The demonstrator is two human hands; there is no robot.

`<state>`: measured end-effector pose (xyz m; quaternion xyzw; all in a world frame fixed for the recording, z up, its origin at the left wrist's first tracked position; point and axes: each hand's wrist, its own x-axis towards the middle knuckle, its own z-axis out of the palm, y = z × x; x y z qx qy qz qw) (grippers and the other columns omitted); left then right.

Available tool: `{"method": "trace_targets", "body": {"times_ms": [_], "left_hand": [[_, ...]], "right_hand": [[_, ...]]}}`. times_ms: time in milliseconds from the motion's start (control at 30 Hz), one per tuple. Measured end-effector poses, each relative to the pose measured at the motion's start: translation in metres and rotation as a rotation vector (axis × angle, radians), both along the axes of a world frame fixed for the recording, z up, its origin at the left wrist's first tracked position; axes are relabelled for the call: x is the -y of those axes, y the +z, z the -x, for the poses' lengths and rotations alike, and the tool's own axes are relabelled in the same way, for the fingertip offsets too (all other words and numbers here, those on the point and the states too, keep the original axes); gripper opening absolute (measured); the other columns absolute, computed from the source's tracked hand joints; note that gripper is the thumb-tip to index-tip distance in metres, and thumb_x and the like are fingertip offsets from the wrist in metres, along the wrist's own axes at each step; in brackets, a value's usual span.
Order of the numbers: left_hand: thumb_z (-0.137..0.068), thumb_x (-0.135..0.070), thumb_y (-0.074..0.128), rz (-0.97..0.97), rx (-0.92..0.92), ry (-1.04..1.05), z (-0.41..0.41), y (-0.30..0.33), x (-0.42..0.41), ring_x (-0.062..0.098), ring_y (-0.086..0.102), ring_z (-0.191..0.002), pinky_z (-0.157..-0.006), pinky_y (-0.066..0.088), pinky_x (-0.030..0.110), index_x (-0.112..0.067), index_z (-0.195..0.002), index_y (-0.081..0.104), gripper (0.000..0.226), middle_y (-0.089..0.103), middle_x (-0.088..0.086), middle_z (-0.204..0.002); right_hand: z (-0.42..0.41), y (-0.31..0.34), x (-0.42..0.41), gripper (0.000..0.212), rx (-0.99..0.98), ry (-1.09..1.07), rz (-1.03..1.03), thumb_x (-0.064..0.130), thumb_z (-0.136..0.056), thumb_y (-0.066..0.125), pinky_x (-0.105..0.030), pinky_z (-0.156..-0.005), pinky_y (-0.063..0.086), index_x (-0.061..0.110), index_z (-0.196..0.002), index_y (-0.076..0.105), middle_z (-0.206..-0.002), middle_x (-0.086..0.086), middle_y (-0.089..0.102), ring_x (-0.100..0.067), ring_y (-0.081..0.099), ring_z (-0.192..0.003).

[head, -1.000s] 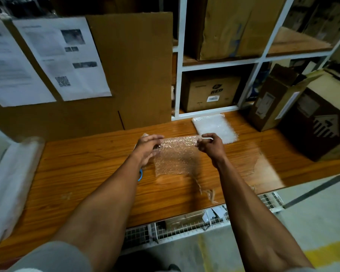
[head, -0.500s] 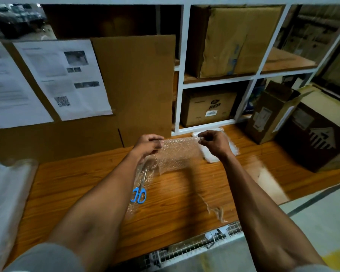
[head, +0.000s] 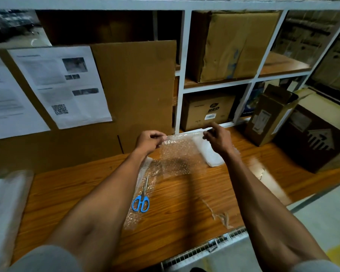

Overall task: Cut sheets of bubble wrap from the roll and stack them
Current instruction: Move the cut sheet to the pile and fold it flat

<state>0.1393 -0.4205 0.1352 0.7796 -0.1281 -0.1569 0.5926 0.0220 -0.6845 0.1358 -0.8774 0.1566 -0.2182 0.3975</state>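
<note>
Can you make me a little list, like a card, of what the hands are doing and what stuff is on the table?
left hand: pinches the top left corner of the bubble wrap sheet
right hand: pinches the top right corner of the same sheet
sheet: held up over the table, hanging down
stack: white pile behind the sheet, under the right hand
scissors: blue handles, lying on a strip of bubble wrap, nobody touching them
roll: at the table's left end
scraps: small clear bits near the front edge

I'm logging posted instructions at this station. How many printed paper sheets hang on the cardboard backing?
2: one white printed sheet with a QR code left of centre, another white printed sheet cut off by the left edge. More may lie outside the view.
</note>
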Motion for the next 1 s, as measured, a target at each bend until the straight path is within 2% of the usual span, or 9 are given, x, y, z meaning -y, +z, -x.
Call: {"method": "trace_targets", "body": {"times_ms": [233, 333, 400, 533, 633, 733, 800, 900, 1000], "left_hand": [[-0.091, -0.025, 0.075, -0.075, 0.074, -0.008, -0.007, 0.005, 0.022, 0.012, 0.068, -0.092, -0.084, 0.057, 0.032, -0.027, -0.092, 0.077, 0.003, 0.074, -0.01, -0.093], [-0.093, -0.027, 0.073, -0.092, 0.084, 0.002, -0.012, 0.004, 0.038, 0.012, 0.066, -0.089, -0.073, 0.054, 0.024, -0.024, -0.097, 0.077, 0.007, 0.073, -0.008, -0.093], [-0.096, -0.027, 0.07, -0.121, 0.096, 0.014, -0.013, 0.007, 0.05, 0.005, 0.062, -0.084, -0.066, 0.048, 0.019, -0.019, -0.103, 0.077, 0.012, 0.072, -0.007, -0.094], [-0.098, -0.031, 0.066, -0.167, 0.077, 0.028, -0.02, 0.007, 0.075, 0.008, 0.061, -0.093, -0.081, 0.044, 0.024, -0.019, -0.108, 0.076, 0.018, 0.071, -0.005, -0.105], [-0.1, -0.032, 0.063, -0.167, 0.06, 0.056, -0.029, 0.009, 0.1, 0.014, 0.06, -0.106, -0.091, 0.044, 0.029, -0.019, -0.112, 0.075, 0.021, 0.07, -0.002, -0.116], [-0.102, -0.029, 0.059, -0.144, 0.026, 0.056, -0.033, 0.012, 0.12, 0.015, 0.062, -0.105, -0.085, 0.047, 0.027, -0.018, -0.111, 0.074, 0.02, 0.07, 0.003, -0.121], [-0.103, -0.028, 0.057, -0.146, 0.015, 0.076, -0.036, 0.01, 0.138, 0.017, 0.062, -0.111, -0.081, 0.048, 0.025, -0.018, -0.111, 0.073, 0.02, 0.068, 0.004, -0.127], [-0.106, -0.023, 0.052, -0.136, -0.015, 0.105, -0.034, 0.01, 0.16, 0.015, 0.059, -0.108, -0.056, 0.047, 0.008, -0.007, -0.12, 0.069, 0.027, 0.064, 0.005, -0.126], [-0.108, -0.02, 0.048, -0.13, -0.058, 0.132, -0.036, 0.005, 0.18, 0.02, 0.063, -0.1, -0.051, 0.048, 0.01, -0.004, -0.121, 0.067, 0.028, 0.064, 0.009, -0.123]], "right_hand": [[-0.011, -0.001, 0.018, 0.01, 0.057, 0.013, -0.199, 0.008, -0.101, 0.066, -0.033, -0.08, 0.064, 0.009, -0.109, 0.072, -0.089, -0.008, 0.076, -0.017, 0.079, -0.08], [-0.018, -0.003, 0.036, 0.025, 0.033, 0.069, -0.393, 0.009, -0.092, 0.078, -0.036, -0.088, 0.063, 0.011, -0.117, 0.076, -0.105, -0.01, 0.075, -0.02, 0.077, -0.093], [-0.022, -0.002, 0.05, 0.038, -0.002, 0.086, -0.403, 0.01, -0.085, 0.085, -0.03, -0.083, 0.061, 0.017, -0.121, 0.076, -0.112, -0.007, 0.073, -0.019, 0.073, -0.095], [-0.037, 0.003, 0.081, 0.033, -0.034, 0.161, -0.308, 0.01, -0.085, 0.085, -0.039, -0.091, 0.06, 0.017, -0.117, 0.078, -0.122, -0.003, 0.073, -0.024, 0.071, -0.107], [-0.053, 0.009, 0.114, 0.02, -0.104, 0.198, -0.178, 0.015, -0.087, 0.085, -0.033, -0.088, 0.059, 0.019, -0.106, 0.081, -0.114, 0.0, 0.076, -0.019, 0.073, -0.105], [-0.065, 0.012, 0.138, 0.02, -0.153, 0.239, -0.114, 0.015, -0.087, 0.084, -0.017, -0.085, 0.057, 0.014, -0.107, 0.079, -0.1, -0.001, 0.079, -0.013, 0.074, -0.096], [-0.071, 0.012, 0.156, 0.024, -0.167, 0.274, -0.178, 0.012, -0.089, 0.082, -0.021, -0.088, 0.057, 0.012, -0.112, 0.076, -0.1, -0.003, 0.08, -0.015, 0.076, -0.097], [-0.079, 0.011, 0.178, 0.021, -0.173, 0.319, -0.266, 0.01, -0.095, 0.075, -0.033, -0.09, 0.062, 0.011, -0.116, 0.076, -0.104, -0.006, 0.078, -0.02, 0.076, -0.096], [-0.085, 0.01, 0.194, 0.02, -0.141, 0.34, -0.382, 0.006, -0.098, 0.07, -0.026, -0.075, 0.062, 0.008, -0.118, 0.074, -0.108, -0.007, 0.076, -0.014, 0.075, -0.091]]}}
